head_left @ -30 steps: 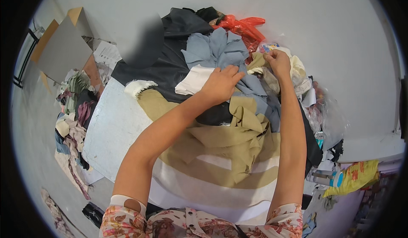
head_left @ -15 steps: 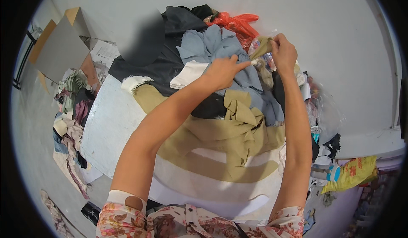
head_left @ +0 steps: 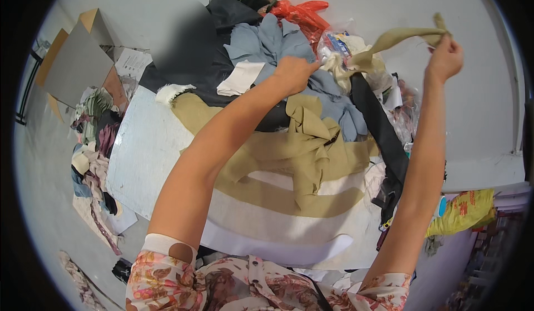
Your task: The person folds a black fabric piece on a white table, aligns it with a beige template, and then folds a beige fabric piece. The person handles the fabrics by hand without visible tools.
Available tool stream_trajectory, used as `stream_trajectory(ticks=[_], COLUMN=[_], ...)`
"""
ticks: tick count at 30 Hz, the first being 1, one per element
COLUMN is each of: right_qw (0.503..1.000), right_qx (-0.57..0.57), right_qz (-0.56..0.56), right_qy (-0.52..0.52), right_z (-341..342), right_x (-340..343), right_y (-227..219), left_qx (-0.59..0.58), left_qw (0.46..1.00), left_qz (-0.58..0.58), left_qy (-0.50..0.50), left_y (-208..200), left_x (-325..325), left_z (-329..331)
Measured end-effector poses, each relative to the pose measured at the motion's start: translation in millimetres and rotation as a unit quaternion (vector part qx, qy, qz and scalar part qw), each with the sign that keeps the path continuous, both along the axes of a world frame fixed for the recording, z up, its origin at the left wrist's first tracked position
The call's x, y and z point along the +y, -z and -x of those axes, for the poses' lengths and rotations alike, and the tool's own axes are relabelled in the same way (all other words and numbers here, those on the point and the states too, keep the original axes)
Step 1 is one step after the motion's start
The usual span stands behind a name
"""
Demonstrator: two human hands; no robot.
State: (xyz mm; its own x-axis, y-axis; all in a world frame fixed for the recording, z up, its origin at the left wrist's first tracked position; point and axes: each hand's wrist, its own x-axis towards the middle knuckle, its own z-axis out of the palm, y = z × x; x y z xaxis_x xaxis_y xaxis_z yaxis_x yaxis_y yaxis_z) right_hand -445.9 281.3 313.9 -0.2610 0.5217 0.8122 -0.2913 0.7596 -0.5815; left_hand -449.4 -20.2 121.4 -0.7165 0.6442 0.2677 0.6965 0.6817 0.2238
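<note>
My right hand (head_left: 445, 61), raised at the right, is closed on one end of an olive fabric strip (head_left: 397, 35). The strip stretches left in the air, its other end at the scrap pile beside cream cloth (head_left: 336, 66). My left hand (head_left: 296, 76) hovers over or rests on blue-grey fabric (head_left: 267, 41), fingers curled in; what they hold, if anything, is hidden. A folded white cloth piece (head_left: 240, 78) lies by my left wrist. Nearer me, crumpled olive fabric (head_left: 311, 127) spreads over the white table (head_left: 142, 150).
Black fabric (head_left: 222, 55) and a red plastic bag (head_left: 303, 16) lie at the back. A long black strip (head_left: 384, 127) hangs along the right side. Cardboard (head_left: 72, 61) and scrap heaps (head_left: 94, 166) stand left. A yellow bag (head_left: 464, 211) is at the right.
My right hand has moved right and outward, drawing the olive strip out from the pile. The black strip now shows at the right. My left hand's pointing finger has drawn back.
</note>
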Motion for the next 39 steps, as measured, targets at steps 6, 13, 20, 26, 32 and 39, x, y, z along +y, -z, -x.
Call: stream_trajectory(ticks=[6, 13, 20, 26, 32, 39], right_qw=[0.980, 0.936, 0.913, 0.939, 0.895, 0.914], right_qx=[0.037, -0.157, -0.162, -0.209, -0.324, -0.363], right_qz=[0.024, -0.068, -0.036, 0.040, 0.086, -0.078], right_qy=[-0.194, -0.308, -0.374, -0.270, -0.295, -0.164], right_z=[-57.4, -113.3, -163.2, -212.9, -218.8, -307.9], right_x=[-4.3, -73.8, -122.7, -59.6, -74.5, -133.1], right_y=[-73.0, -71.2, -48.5, 31.0, 145.3, 190.3], left_qx=[-0.086, -0.168, -0.504, -0.558, -0.507, 0.019], left_qw=[0.976, 0.877, 0.642, 0.746, 0.833, 0.983], left_qz=[-0.185, -0.420, -0.516, -0.324, -0.208, -0.176], left_qy=[-0.069, 0.160, 0.260, 0.163, -0.078, -0.055], left_y=[-22.1, -67.7, -77.7, -38.6, -36.6, -2.0], left_x=[0.9, -14.6, 0.0, -105.6, -185.8, -192.9], left_z=[1.2, -64.9, -166.6, -205.8, -133.6, -207.4])
